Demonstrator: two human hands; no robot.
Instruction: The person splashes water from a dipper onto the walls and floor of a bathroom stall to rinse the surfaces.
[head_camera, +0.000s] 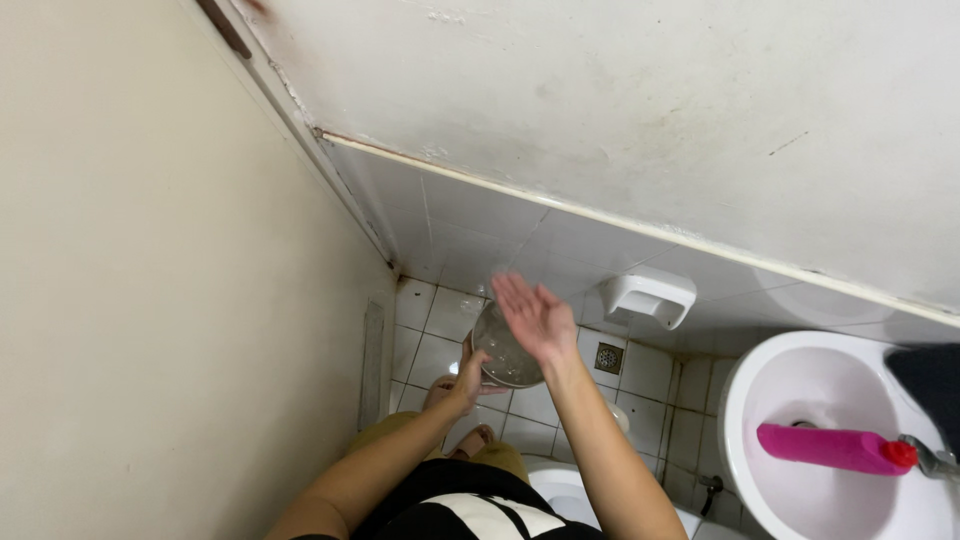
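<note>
My left hand (465, 380) grips the lower rim of a clear round glass bowl (503, 352), holding it tilted over the tiled floor. My right hand (535, 315) is spread flat with fingers apart, its palm against the upper edge of the bowl. Both forearms reach forward from the bottom of the view. Below them I see my dark and white shirt, tan shorts and a bare foot (438, 392) on the floor.
A white sink (770, 400) at right holds a pink bottle with a red cap (835, 448). A white wall-mounted holder (650, 296) sits on the tiled wall. A floor drain (607, 357) lies ahead. A cream wall (150, 300) is close on the left. A toilet rim (560, 490) is below.
</note>
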